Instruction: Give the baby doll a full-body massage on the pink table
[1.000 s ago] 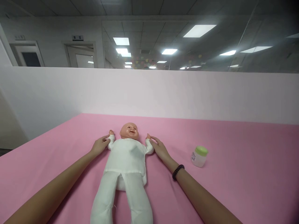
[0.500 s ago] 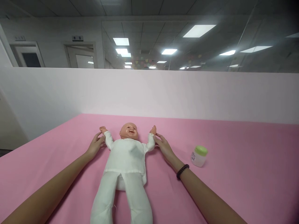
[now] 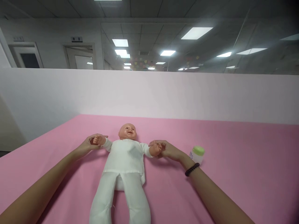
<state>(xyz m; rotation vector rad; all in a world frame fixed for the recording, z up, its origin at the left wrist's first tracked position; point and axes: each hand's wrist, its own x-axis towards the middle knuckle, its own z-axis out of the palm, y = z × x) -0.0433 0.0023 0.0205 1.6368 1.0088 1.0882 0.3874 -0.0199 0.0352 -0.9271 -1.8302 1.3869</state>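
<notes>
A baby doll [image 3: 126, 158] with a white cloth body lies on its back on the pink surface, head at the far end and legs toward me. My left hand [image 3: 89, 144] is closed around the doll's forearm on the left, with the small plastic hand showing past my fingers. On the other side, my right hand [image 3: 168, 149] grips the doll's other arm near its wrist, thumb and fingers around it. Both doll arms stretch out sideways, about level with its shoulders. Some of my fingertips are hidden behind the doll's arms.
A jar with a green lid [image 3: 198, 151] stands right of my right hand, partly hidden by my wrist. The pink sheet [image 3: 233, 168] covers the surface, and a low white wall [image 3: 163, 96] rises along its far edge. Doors and ceiling lights show beyond.
Both doll arms have come down from raised beside the head to spread out sideways. My hands moved outward and slightly lower with them.
</notes>
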